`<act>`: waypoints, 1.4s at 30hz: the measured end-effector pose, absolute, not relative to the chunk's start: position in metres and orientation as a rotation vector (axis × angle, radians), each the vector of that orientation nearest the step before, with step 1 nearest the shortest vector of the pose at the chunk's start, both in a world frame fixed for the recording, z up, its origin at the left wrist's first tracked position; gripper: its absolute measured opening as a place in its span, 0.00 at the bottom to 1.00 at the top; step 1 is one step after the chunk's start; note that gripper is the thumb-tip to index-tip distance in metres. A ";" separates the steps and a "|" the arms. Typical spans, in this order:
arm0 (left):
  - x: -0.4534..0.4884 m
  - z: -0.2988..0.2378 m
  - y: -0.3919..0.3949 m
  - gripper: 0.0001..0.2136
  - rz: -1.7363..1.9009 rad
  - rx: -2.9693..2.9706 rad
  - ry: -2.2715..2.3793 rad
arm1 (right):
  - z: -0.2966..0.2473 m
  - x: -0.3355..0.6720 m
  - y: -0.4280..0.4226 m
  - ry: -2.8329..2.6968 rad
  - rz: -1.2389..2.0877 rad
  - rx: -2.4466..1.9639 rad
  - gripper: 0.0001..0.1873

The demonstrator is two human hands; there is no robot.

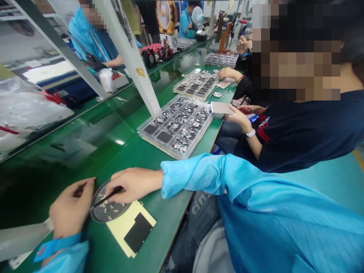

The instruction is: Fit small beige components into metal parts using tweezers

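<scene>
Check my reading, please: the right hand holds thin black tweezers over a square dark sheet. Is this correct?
No: the dark sheet is round, not square, as the head view shows. The right hand does hold thin black tweezers over it.

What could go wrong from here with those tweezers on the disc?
The tweezers in the right hand are working among small pale pieces on the dark disc; one could likely flick onto the green bench. The left hand is at the disc's edge, and the disc seems to overlap the yellow sheet, so it might slip if pressed.
</scene>
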State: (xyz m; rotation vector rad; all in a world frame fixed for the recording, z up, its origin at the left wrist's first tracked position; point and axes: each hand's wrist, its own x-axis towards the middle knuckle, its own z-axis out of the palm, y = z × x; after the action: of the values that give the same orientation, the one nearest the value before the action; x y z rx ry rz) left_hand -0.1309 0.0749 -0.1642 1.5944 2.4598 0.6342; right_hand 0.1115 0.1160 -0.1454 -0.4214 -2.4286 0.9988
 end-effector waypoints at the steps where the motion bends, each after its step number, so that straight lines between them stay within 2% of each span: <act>1: -0.131 -0.164 0.075 0.21 0.633 1.594 2.457 | -0.146 0.111 0.116 -2.429 1.002 -0.418 0.16; 14: -0.129 -0.164 0.074 0.21 0.638 1.613 2.452 | -0.143 0.112 0.116 -2.464 1.027 -0.404 0.17; 23: -0.130 -0.162 0.075 0.20 0.629 1.580 2.454 | -0.144 0.112 0.116 -2.443 1.037 -0.379 0.12; 42: -0.126 -0.160 0.074 0.21 0.615 1.589 2.483 | -0.145 0.111 0.119 -2.459 1.026 -0.369 0.13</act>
State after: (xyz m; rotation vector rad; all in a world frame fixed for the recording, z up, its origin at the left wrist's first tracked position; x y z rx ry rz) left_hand -0.1264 0.0737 -0.1598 1.5894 2.4835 0.6154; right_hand 0.1108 0.1189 -0.1454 -0.3690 -2.4594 1.0265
